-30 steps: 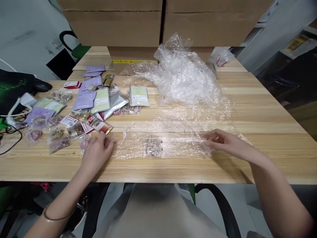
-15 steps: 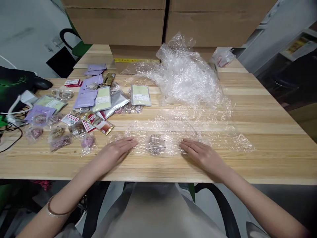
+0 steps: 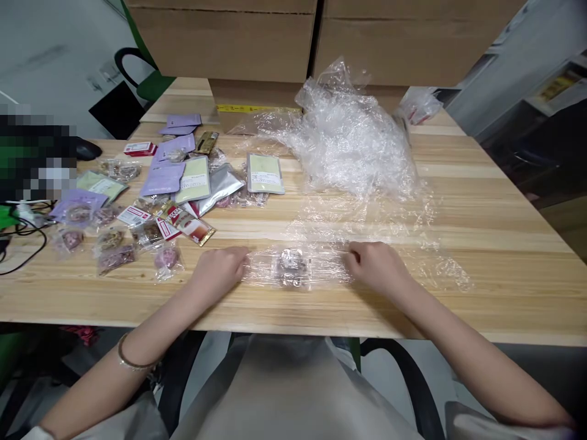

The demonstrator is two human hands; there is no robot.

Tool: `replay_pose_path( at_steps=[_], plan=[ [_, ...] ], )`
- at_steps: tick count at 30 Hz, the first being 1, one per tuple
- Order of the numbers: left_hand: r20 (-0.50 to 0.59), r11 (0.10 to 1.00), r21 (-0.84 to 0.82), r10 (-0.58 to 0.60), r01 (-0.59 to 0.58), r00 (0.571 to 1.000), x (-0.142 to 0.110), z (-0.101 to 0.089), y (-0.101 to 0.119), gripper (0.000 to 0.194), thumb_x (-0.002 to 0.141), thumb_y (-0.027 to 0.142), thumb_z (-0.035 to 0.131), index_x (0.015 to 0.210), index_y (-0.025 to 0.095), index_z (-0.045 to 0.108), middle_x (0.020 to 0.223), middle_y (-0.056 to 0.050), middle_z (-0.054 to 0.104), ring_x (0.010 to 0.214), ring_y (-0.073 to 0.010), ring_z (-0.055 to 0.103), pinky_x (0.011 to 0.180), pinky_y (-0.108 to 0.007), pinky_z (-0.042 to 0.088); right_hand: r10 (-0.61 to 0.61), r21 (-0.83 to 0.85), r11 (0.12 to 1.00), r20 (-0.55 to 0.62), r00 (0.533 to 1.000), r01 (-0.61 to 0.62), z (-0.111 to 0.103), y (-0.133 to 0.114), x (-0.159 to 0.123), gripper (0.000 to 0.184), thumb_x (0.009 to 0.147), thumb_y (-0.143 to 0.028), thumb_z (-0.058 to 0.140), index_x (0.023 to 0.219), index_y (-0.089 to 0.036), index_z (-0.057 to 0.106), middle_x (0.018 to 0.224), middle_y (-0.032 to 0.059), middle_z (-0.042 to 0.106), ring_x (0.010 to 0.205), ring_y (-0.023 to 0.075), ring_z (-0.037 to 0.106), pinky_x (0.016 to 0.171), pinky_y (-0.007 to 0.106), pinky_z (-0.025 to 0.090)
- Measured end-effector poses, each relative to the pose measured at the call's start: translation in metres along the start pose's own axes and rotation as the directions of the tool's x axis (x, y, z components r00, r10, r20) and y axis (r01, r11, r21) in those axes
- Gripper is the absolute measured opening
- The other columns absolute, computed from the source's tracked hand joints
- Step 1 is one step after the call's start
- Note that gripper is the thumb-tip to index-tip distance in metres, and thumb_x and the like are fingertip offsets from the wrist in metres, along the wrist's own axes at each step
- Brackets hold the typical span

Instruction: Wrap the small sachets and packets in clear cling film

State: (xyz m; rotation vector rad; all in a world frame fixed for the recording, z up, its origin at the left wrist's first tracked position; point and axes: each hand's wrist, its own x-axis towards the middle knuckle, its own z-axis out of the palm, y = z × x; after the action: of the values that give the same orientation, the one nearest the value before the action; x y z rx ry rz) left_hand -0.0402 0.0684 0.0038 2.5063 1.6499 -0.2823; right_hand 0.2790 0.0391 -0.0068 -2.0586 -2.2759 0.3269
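Observation:
A sheet of clear plastic film (image 3: pixel 330 269) is stretched sideways between my two hands, just above or on the wooden table. Under or inside its middle lies a small clear packet (image 3: pixel 293 269) with dark contents; what it holds is too blurred to name. My left hand (image 3: pixel 223 267) is closed on the film's left end, fingers curled in. At the right end, my right hand (image 3: pixel 373 263) grips the film in a fist. Left of my left hand sits a small packet with a round pink item (image 3: pixel 167 256).
Crumpled clear film (image 3: pixel 358 140) is heaped at the back, before cardboard boxes (image 3: pixel 229 46). Purple sachets (image 3: pixel 162 178), a pale green pouch (image 3: pixel 266 173), a silver pouch (image 3: pixel 222 188) and a Nescafe stick (image 3: pixel 186 223) lie on the left, near cables (image 3: pixel 27 244). The table (image 3: pixel 504 269) extends rightward.
Both hands came inward from the film's wider edges, lay flat on it beside the packet, then closed on it. The film is now narrower and pulled taut over the packet.

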Motion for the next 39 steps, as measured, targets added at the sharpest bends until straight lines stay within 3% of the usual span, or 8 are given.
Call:
replay_pose_path(
  at_steps=[8, 16, 20, 24, 30, 34, 36, 39],
  plan=[
    [0.007, 0.990, 0.077, -0.119, 0.118, 0.993, 0.000, 0.010, 0.005, 0.032, 0.095, 0.018, 0.033, 0.117, 0.012, 0.056, 0.111, -0.016, 0.065, 0.079, -0.0274, 0.071, 0.062, -0.036, 0.050, 0.133, 0.075, 0.989, -0.128, 0.983, -0.125, 0.015, 0.004, -0.007, 0.018, 0.086, -0.029, 0.049, 0.098, -0.018, 0.052, 0.093, 0.0094, 0.066, 0.059, 0.0180, 0.055, 0.049, 0.029, 0.035],
    [-0.465, 0.977, -0.024, 0.175, -0.211, 0.868, -0.022, 0.004, 0.031, 0.059, 0.085, 0.021, 0.050, 0.143, 0.011, 0.039, 0.147, -0.022, 0.044, 0.144, -0.0387, 0.033, 0.116, -0.061, 0.028, -0.227, -0.110, 0.971, -0.172, 0.959, 0.211, -0.012, 0.035, -0.034, 0.072, 0.084, -0.050, 0.061, 0.144, -0.017, 0.039, 0.139, 0.0198, 0.054, 0.116, 0.0392, 0.057, 0.090, 0.054, 0.047],
    [-0.359, 0.899, -0.037, 0.395, -0.435, 0.846, -0.012, 0.016, 0.082, 0.060, 0.093, 0.034, 0.050, 0.146, 0.007, 0.039, 0.151, -0.020, 0.044, 0.145, -0.0357, 0.034, 0.118, -0.051, 0.032, -0.211, -0.086, 0.975, -0.079, 0.974, 0.204, -0.021, 0.021, -0.040, 0.046, 0.090, -0.033, 0.052, 0.132, -0.015, 0.053, 0.100, 0.0137, 0.071, 0.096, 0.0334, 0.064, 0.086, 0.052, 0.048],
    [-0.276, 0.947, 0.003, 0.309, -0.321, 0.910, 0.002, 0.024, 0.110, 0.061, 0.098, 0.040, 0.047, 0.147, 0.004, 0.042, 0.139, -0.022, 0.057, 0.137, -0.0412, 0.044, 0.115, -0.059, 0.032, -0.252, 0.264, 0.934, 0.005, 0.968, 0.242, -0.044, 0.013, -0.045, 0.041, 0.088, -0.041, 0.058, 0.124, -0.020, 0.058, 0.096, 0.0085, 0.070, 0.090, 0.0273, 0.065, 0.083, 0.047, 0.052],
    [-0.348, 0.890, -0.130, 0.372, -0.438, 0.860, 0.001, 0.030, 0.093, 0.042, 0.100, 0.018, 0.035, 0.137, 0.009, 0.053, 0.130, -0.012, 0.066, 0.137, -0.0316, 0.048, 0.120, -0.055, 0.029, -0.572, 0.650, 0.648, 0.072, 0.817, 0.397, -0.048, 0.027, -0.045, 0.071, 0.082, -0.024, 0.065, 0.148, -0.034, 0.040, 0.130, 0.0075, 0.056, 0.120, 0.0234, 0.055, 0.096, 0.040, 0.051],
    [-0.407, 0.801, -0.296, 0.386, -0.520, 0.827, -0.003, 0.038, 0.082, 0.044, 0.098, 0.014, 0.036, 0.140, 0.013, 0.048, 0.140, -0.011, 0.059, 0.144, -0.0276, 0.039, 0.122, -0.055, 0.025, -0.622, 0.659, 0.580, -0.022, 0.783, 0.479, -0.035, 0.012, -0.030, 0.046, 0.091, -0.022, 0.059, 0.135, -0.034, 0.056, 0.141, 0.0077, 0.048, 0.133, 0.0239, 0.044, 0.107, 0.043, 0.041],
    [-0.400, 0.760, -0.357, 0.400, -0.543, 0.824, -0.005, 0.037, 0.084, 0.044, 0.097, 0.016, 0.038, 0.140, 0.014, 0.048, 0.140, -0.014, 0.058, 0.145, -0.0286, 0.036, 0.121, -0.058, 0.025, -0.657, 0.748, 0.480, -0.039, 0.753, 0.458, -0.029, -0.006, -0.019, 0.025, 0.096, -0.029, 0.055, 0.119, -0.028, 0.065, 0.126, 0.0076, 0.060, 0.119, 0.0217, 0.056, 0.100, 0.040, 0.046],
    [-0.357, 0.720, -0.435, 0.414, -0.542, 0.837, -0.012, 0.032, 0.090, 0.037, 0.098, 0.025, 0.043, 0.132, 0.016, 0.054, 0.129, -0.015, 0.063, 0.134, -0.0293, 0.050, 0.113, -0.053, 0.040, -0.513, 0.851, 0.448, -0.007, 0.858, 0.275, -0.019, -0.036, 0.001, 0.021, 0.098, -0.039, 0.051, 0.089, -0.022, 0.061, 0.084, 0.0013, 0.062, 0.074, 0.0148, 0.059, 0.069, 0.030, 0.050]
  ],
)
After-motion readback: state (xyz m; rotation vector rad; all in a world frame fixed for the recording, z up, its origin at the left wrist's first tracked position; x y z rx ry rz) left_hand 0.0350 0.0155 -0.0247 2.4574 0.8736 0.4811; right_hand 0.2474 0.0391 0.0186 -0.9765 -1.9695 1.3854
